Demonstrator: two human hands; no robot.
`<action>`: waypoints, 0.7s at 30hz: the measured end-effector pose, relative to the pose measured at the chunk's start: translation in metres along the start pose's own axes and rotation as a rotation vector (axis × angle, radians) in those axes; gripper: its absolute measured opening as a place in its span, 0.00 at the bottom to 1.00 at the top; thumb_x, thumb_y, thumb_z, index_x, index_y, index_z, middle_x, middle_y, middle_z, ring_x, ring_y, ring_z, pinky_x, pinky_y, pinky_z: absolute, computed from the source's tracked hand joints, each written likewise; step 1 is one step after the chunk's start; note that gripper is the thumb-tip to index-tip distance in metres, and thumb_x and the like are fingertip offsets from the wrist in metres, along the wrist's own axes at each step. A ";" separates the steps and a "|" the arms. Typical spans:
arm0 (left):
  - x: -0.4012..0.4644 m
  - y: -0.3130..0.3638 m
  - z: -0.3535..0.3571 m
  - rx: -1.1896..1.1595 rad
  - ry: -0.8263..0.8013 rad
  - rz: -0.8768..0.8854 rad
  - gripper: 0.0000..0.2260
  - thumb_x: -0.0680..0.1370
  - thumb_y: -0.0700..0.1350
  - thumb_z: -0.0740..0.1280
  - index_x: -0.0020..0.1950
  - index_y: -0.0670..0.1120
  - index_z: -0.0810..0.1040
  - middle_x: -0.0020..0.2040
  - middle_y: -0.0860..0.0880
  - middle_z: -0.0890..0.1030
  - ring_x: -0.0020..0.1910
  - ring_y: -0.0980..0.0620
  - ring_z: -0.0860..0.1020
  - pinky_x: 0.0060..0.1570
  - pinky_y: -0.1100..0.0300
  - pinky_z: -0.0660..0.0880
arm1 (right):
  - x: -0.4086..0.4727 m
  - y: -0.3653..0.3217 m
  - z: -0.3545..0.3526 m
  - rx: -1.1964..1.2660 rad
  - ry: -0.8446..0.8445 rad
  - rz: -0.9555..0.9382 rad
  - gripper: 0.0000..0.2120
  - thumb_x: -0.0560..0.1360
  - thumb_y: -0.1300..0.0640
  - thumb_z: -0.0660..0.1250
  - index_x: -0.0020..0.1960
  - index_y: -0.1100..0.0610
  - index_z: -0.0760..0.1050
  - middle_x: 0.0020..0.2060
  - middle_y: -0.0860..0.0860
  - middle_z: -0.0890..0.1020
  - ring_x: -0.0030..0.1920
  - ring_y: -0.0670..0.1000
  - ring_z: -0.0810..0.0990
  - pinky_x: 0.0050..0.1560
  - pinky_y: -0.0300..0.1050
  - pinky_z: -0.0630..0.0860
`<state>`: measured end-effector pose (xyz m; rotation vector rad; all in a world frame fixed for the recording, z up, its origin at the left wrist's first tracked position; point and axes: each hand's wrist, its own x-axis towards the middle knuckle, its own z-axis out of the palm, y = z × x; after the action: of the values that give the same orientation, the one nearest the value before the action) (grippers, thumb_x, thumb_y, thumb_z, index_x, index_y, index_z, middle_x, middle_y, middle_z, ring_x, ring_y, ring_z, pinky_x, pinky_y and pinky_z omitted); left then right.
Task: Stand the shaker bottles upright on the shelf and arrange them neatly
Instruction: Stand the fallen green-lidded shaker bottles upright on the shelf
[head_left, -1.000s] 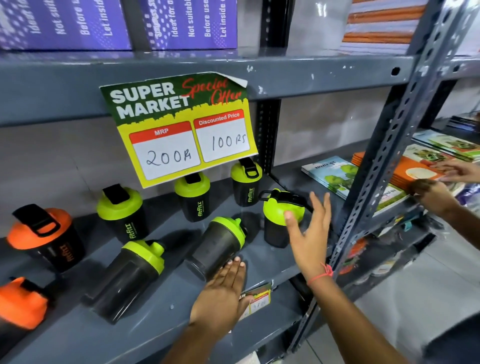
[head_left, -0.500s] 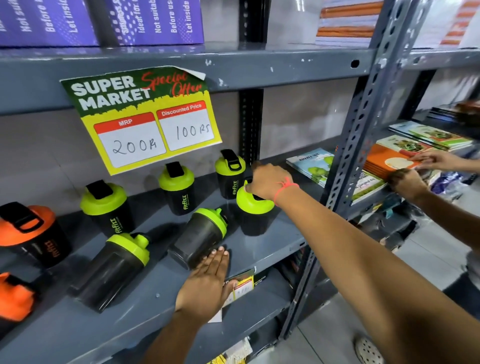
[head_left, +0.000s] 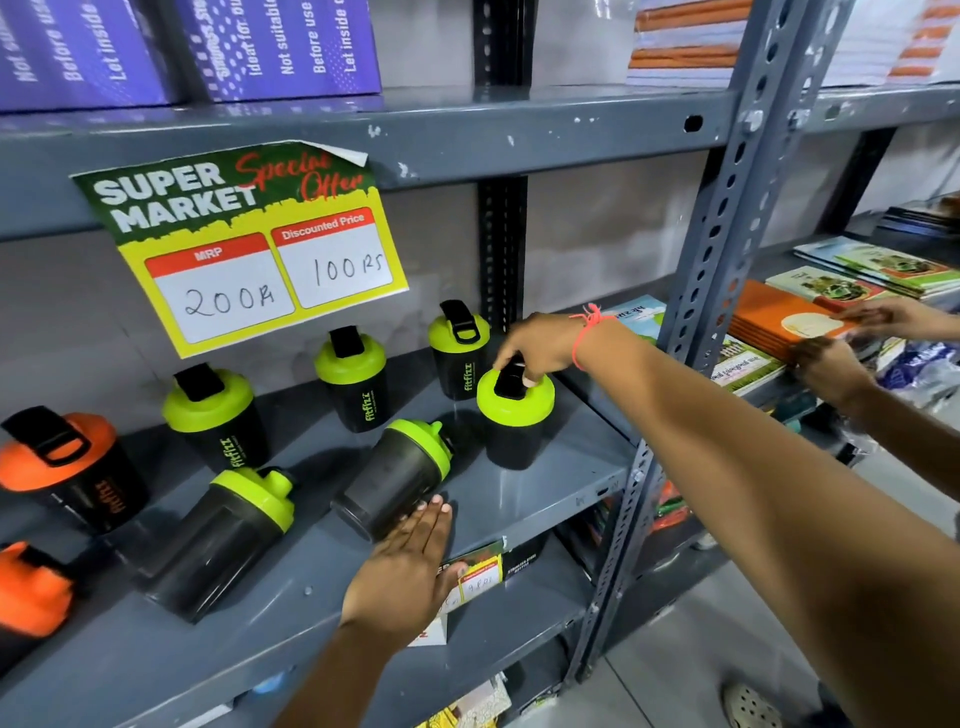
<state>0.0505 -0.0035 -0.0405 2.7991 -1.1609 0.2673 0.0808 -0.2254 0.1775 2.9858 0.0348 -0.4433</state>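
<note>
Black shaker bottles with green lids stand on the grey shelf (head_left: 545, 499). My right hand (head_left: 540, 345) pinches the black cap of an upright green-lidded bottle (head_left: 514, 415) at the right. Three more stand upright behind: (head_left: 460, 345), (head_left: 353, 379), (head_left: 215, 415). Two green-lidded bottles lie on their sides: one (head_left: 395, 475) with its base at my left hand's fingertips, another (head_left: 228, 540) further left. My left hand (head_left: 410, 566) lies flat and open on the shelf. An orange-lidded bottle (head_left: 67, 467) stands at the left; another orange one (head_left: 26, 597) lies cut off at the edge.
A yellow price sign (head_left: 249, 244) hangs from the upper shelf. A perforated steel upright (head_left: 701, 312) stands right of the bottles. Beyond it another person's hands (head_left: 831, 358) handle books (head_left: 779, 317). A price tag (head_left: 480, 574) sits on the shelf's front lip.
My right hand went from open beside the right bottle to gripping its cap from above. My left hand stayed flat on the shelf, near the lying bottle's base.
</note>
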 end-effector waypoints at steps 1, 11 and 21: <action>0.000 0.000 0.000 0.007 0.001 0.004 0.29 0.79 0.58 0.40 0.64 0.41 0.70 0.60 0.44 0.79 0.57 0.49 0.77 0.59 0.59 0.69 | 0.000 0.002 -0.001 0.002 -0.017 0.007 0.24 0.74 0.60 0.67 0.69 0.50 0.70 0.68 0.52 0.73 0.66 0.55 0.72 0.65 0.48 0.68; 0.001 0.000 -0.002 0.034 -0.044 0.000 0.30 0.79 0.58 0.41 0.64 0.42 0.72 0.61 0.46 0.78 0.59 0.50 0.76 0.62 0.59 0.58 | 0.008 -0.001 0.013 0.141 0.094 0.137 0.20 0.76 0.46 0.63 0.46 0.65 0.77 0.39 0.59 0.79 0.46 0.59 0.77 0.44 0.43 0.73; 0.001 0.002 -0.002 0.051 0.013 0.005 0.30 0.79 0.59 0.40 0.63 0.43 0.74 0.60 0.46 0.79 0.57 0.51 0.78 0.52 0.57 0.74 | 0.003 -0.023 0.021 0.097 0.340 0.223 0.22 0.76 0.46 0.62 0.63 0.60 0.73 0.63 0.58 0.78 0.63 0.59 0.76 0.58 0.48 0.74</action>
<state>0.0492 -0.0053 -0.0384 2.8341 -1.1746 0.3194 0.0764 -0.2055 0.1537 3.0732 -0.2925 0.0905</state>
